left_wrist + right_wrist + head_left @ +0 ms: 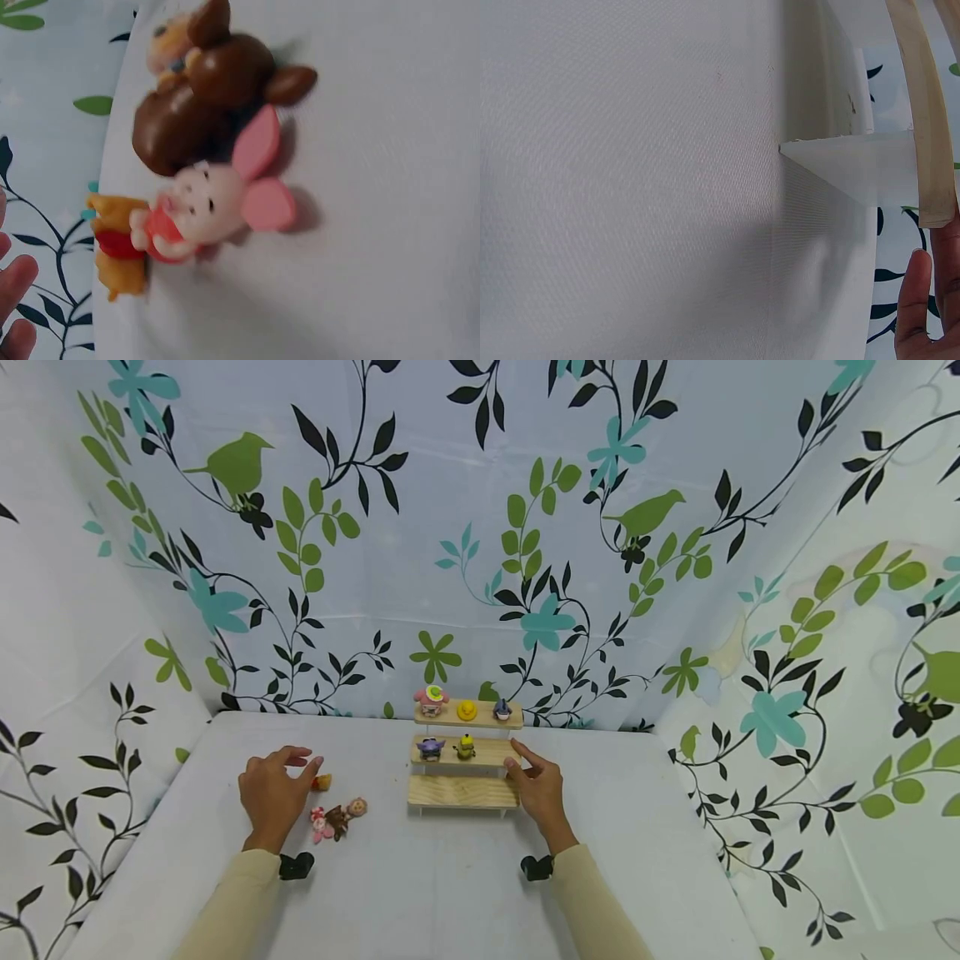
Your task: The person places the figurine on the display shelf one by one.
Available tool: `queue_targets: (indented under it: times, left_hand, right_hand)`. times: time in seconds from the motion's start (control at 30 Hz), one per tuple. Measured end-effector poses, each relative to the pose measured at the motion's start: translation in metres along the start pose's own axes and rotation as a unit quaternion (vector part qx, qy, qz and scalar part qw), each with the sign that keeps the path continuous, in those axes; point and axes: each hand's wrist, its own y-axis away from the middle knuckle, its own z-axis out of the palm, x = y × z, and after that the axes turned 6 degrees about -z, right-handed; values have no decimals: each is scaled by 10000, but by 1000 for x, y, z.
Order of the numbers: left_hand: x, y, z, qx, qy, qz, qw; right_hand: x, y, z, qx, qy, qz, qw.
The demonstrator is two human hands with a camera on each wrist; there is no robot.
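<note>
My left hand (273,793) hovers with parted fingers beside a small yellow bear figurine (321,782) in a red top. In the left wrist view, its fingertips (19,281) show at the left edge, apart from that bear (120,247). Close by lie a pink piglet figurine (202,206), a brown figurine (232,71) and a tan-faced one (171,46). My right hand (542,789) holds the right end of a three-tier wooden display shelf (461,792), thumb and index finger at the middle tier's end. A plank's end partly hides its fingers in the right wrist view.
On the top tier stand a pink figurine (431,702), a yellow one (467,711) and a dark blue-grey one (502,710). A purple figurine (431,748) and a yellow-green one (465,747) stand on the middle tier. Leaf-patterned cloth (450,568) rises behind the white table (450,893).
</note>
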Motion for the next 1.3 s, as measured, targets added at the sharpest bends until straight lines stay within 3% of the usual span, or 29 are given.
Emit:
queue_targets:
  times: [0.27, 0.5, 0.63, 0.87, 0.97, 1.13, 1.3]
  left_hand:
    - [-19, -2, 2, -425, -435, -490, 9969]
    - [-32, 0, 10, -920, -768, -646, 9907]
    - [-32, 0, 9, -1090, -750, -662, 9890]
    - [-26, 0, 8, -1689, -654, -819, 9801]
    - [-22, 0, 11, -1759, -558, -592, 9810]
    - [-13, 1, 13, -1741, -455, 93, 9836]
    - [-10, 4, 13, -1862, -460, 344, 9808]
  right_hand:
    - [0, -1, 0, 6, 14, 114, 9999]
    - [1, 0, 1, 43, -54, 48, 10000]
    - [0, 0, 1, 21, -57, -19, 10000]
    - [0, 0, -1, 3, -34, 53, 10000]
    - [-1, 0, -1, 12, -34, 90, 10000]
    - [-1, 1, 0, 37, -56, 117, 9999]
    - [0, 1, 1, 7, -48, 123, 9999]
